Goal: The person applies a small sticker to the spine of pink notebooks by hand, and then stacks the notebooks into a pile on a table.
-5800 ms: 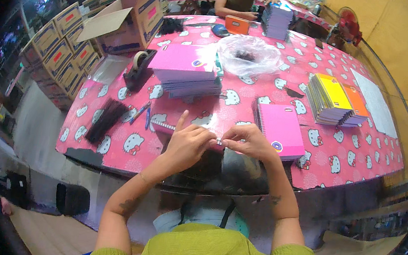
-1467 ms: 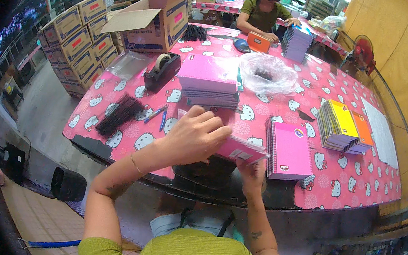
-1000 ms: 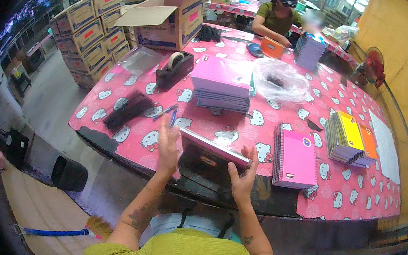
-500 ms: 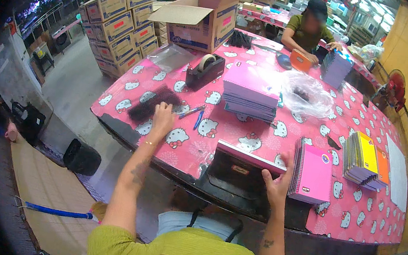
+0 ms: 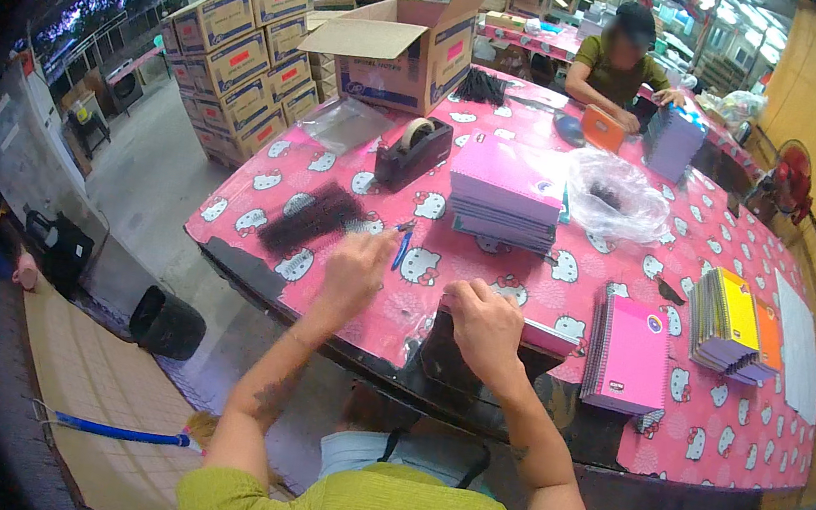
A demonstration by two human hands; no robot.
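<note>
My left hand (image 5: 355, 274) is above the near table edge, its fingers closed; anything in them is too small to make out. Just beyond it lies a thin blue tool (image 5: 401, 250), perhaps pliers or a pen. A bundle of black spiral binding coils (image 5: 309, 221) lies to its left. My right hand (image 5: 482, 329) is pinched at the left end of a pink-edged notebook (image 5: 550, 338), covering that end; what the fingertips hold is hidden. This notebook rests on a dark stand (image 5: 456, 361) at the table edge. Pink spiral notebooks (image 5: 630, 356) are stacked to the right.
A tall notebook stack (image 5: 506, 191), a tape dispenser (image 5: 412, 155), a clear plastic bag (image 5: 616, 198) and an open carton (image 5: 378, 75) stand farther back. Yellow notebooks (image 5: 728, 317) sit at right. Across the table a co-worker (image 5: 615, 72) handles notebooks. Stacked cartons (image 5: 239, 59) rise at left.
My left hand has left the coil bundle and moved right and nearer. My right hand, spread beside the notebook's right end before, has moved left to its left end and closed.
</note>
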